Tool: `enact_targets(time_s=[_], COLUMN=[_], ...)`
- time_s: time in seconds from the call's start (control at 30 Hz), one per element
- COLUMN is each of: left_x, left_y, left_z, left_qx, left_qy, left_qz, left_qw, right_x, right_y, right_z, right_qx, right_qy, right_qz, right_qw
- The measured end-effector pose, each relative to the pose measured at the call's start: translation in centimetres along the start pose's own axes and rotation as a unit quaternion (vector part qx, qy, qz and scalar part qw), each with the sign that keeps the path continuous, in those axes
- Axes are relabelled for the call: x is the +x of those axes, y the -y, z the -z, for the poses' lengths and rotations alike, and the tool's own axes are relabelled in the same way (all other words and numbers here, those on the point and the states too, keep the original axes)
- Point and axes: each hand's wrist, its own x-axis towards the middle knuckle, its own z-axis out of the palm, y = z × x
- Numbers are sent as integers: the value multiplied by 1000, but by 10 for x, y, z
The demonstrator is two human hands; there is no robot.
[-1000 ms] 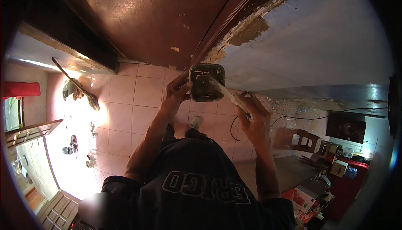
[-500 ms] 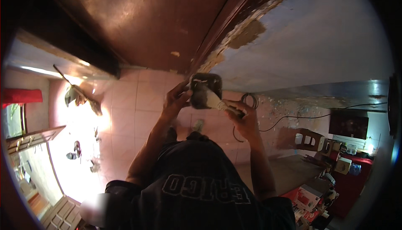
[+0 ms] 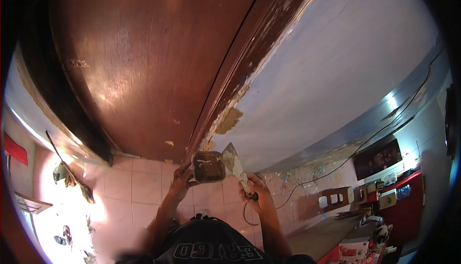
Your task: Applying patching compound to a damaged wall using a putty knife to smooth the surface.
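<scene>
item: dark square tub (image 3: 208,166) of filler, raised before the foot of the brown door (image 3: 144,67), my left hand (image 3: 181,180) clenched on its edge. item: putty knife (image 3: 234,163), blade beside the tub, my right hand (image 3: 257,192) wrapped round its handle. surroundings: chipped blue wall (image 3: 336,72), pink tiled floor (image 3: 139,192).

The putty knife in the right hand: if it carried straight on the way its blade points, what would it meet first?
Probably the wall, near the chipped patch beside the door frame. The putty knife in the right hand tilts up toward it; depth is unclear.
</scene>
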Motion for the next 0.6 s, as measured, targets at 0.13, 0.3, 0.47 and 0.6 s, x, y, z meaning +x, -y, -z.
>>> enact_targets(time_s=[0.13,0.3,0.47,0.6], left_x=[12,16,13,4], left_y=[-4,-7,4,14], left_z=[-17,-25,-7,9], left_qx=[-3,-1,-11,-21], left_qy=[18,33,6,-20], left_qz=[5,-1,5,13], left_qw=[1000,999,1000,999], right_x=[-1,10,48,74], right_y=[31,86,125,131], right_z=[-32,-56,-67,-57], right_qx=[33,-270,-751,-782], right_qy=[61,10,-43,-40], right_qz=[21,243,502,484], right_qw=[997,931,426,391])
